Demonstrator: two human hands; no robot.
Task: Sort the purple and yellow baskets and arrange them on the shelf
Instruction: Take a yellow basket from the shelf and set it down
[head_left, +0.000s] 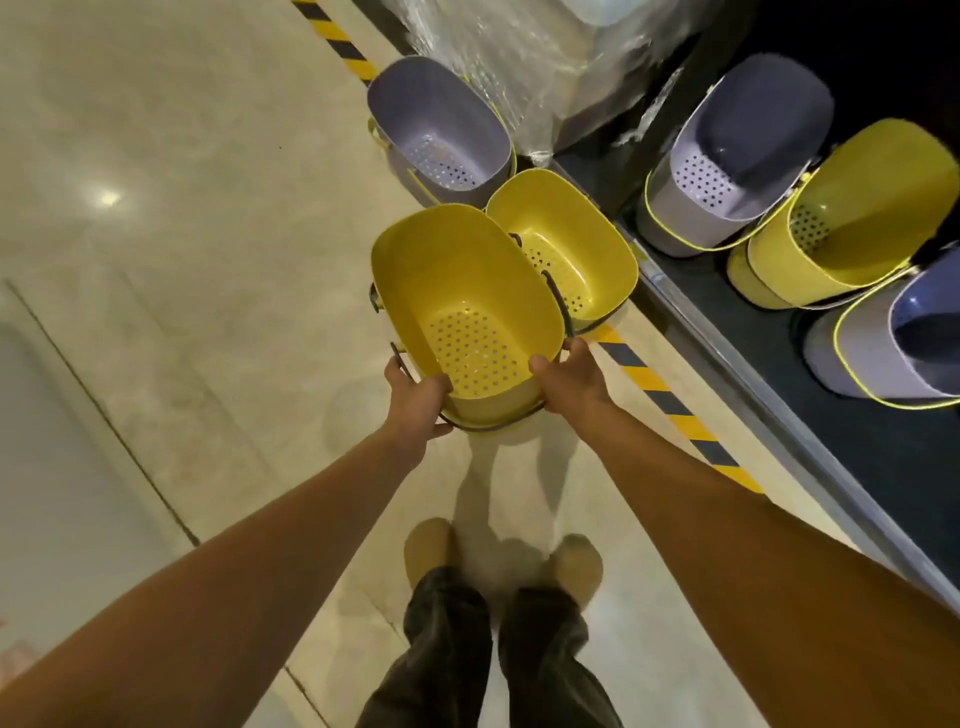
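Pale, glossy stone floor (182, 208) runs up to a low dark shelf (857, 452), with black-and-yellow tape (670, 400) striped along the shelf's front edge. On the shelf sit a far purple basket (727, 171), a shelved yellow basket (852, 218) and a near purple basket (904, 338). Before the shelf, on the floor, stand a loose purple basket (436, 119) and a loose yellow basket (566, 234), beside a plastic-wrapped bundle (545, 67). The left grip (418, 400) and right grip (571, 382) curl round the near rim of the held yellow basket (467, 291), just out from the shelf.
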